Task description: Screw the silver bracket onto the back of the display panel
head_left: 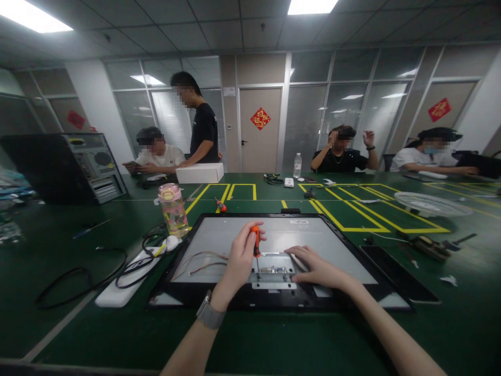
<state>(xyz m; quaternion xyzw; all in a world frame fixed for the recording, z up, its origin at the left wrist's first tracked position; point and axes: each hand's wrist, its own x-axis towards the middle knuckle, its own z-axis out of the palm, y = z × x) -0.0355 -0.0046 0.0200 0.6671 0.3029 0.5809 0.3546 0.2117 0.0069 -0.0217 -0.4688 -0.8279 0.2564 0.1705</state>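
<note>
My left hand (pixel 243 254) is closed around the orange-handled screwdriver (pixel 255 241), held upright with its shaft pointing down at a silver metal bracket (pixel 270 284). Whether the tip sits on a screw is too small to tell. Thumb and fingers of my right hand (pixel 316 267) span the right end of that bracket, gripping it by its edges. A row of connector ports shows on the bracket. Beneath it is the back of a flat display panel (pixel 332 237), silver-grey with a black frame, lying on the green table. Thin loose wires (pixel 203 261) lie on the panel, left of the bracket.
A drink bottle (pixel 173 211), a white power strip (pixel 131 277) with black cables and a thin screwdriver (pixel 88 230) lie left. An open computer case (pixel 66 167) stands farther left. Right are a black strip (pixel 397 271) and a tool (pixel 428 247). Several people are across the table.
</note>
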